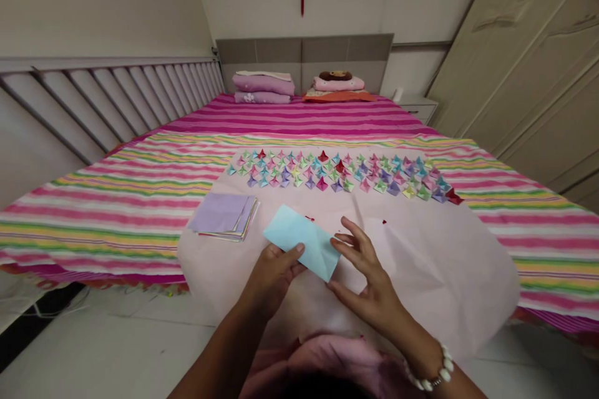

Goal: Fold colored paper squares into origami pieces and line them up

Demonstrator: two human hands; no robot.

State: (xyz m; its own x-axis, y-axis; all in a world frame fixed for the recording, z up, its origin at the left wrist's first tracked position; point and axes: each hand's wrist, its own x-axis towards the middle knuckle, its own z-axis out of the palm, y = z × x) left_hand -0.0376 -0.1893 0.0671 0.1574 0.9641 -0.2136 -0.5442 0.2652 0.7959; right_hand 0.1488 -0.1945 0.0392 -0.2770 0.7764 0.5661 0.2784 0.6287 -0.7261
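A light blue sheet of origami paper (pixel 299 237), folded to a rectangle with diagonal creases showing, is held above the pale paper-covered surface (pixel 412 262). My left hand (pixel 276 277) grips its lower edge, thumb on top and fingers beneath. At the sheet's right end, my right hand (pixel 365 277) has its fingers spread, with fingertips at or very near the edge. To the left lies a stack of square paper (pixel 222 215), lilac on top. Beyond the sheet stand rows of small folded paper pieces (pixel 322 168) in many colours.
The pale sheet lies over a bed with a striped cover (pixel 116 187). Folded bedding (pixel 264 87) sits by the headboard (pixel 304 50). A railing (pixel 140 93) runs along the left, and a wardrobe (pixel 528 62) stands at right. Tiny red scraps (pixel 384 222) dot the pale sheet.
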